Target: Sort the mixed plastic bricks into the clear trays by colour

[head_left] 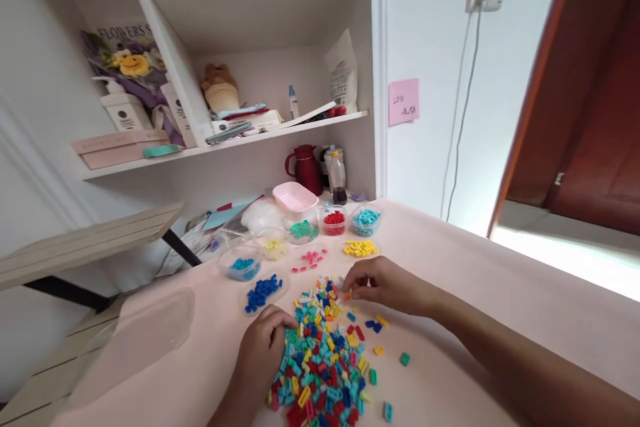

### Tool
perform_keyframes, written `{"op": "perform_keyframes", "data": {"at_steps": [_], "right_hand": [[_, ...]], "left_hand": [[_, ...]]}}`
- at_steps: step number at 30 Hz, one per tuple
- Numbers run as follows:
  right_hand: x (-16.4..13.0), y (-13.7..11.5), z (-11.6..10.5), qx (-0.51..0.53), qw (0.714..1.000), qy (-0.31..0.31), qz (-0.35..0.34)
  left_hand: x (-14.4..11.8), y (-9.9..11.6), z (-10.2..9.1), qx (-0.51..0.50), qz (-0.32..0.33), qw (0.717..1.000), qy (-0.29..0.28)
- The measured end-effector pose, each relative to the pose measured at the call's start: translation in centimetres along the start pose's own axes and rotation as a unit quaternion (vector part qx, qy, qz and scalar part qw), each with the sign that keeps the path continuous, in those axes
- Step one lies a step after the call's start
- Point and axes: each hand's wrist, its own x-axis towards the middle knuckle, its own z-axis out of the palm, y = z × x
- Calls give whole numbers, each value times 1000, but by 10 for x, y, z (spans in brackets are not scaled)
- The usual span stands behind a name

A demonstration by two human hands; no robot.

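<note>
Head view, mixed-colour brick pile [323, 360], left hand [263, 350] fingers curled against it, right hand [383, 283] fingers pinched together.

Brick pile [323, 360] cut off btm.

My left hand [263, 347] rests left of the brick pile [323, 360] on the table [500, 293]. My right hand [383, 283] is behind it. Little tubs [334, 221] sit farther back.

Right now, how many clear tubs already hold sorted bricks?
5: blue tub, yellow tub, green tub, red tub, turquoise tub, in an arc behind the mixed pile. Other sorted heaps may sit on lids.
</note>
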Motion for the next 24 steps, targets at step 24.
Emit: {"op": "perform_keyframes", "data": {"at_steps": [24], "right_hand": [[2, 7, 13, -94, 992, -88, 13]], "left_hand": [[-1, -3, 1, 38, 14, 999, -11]]}}
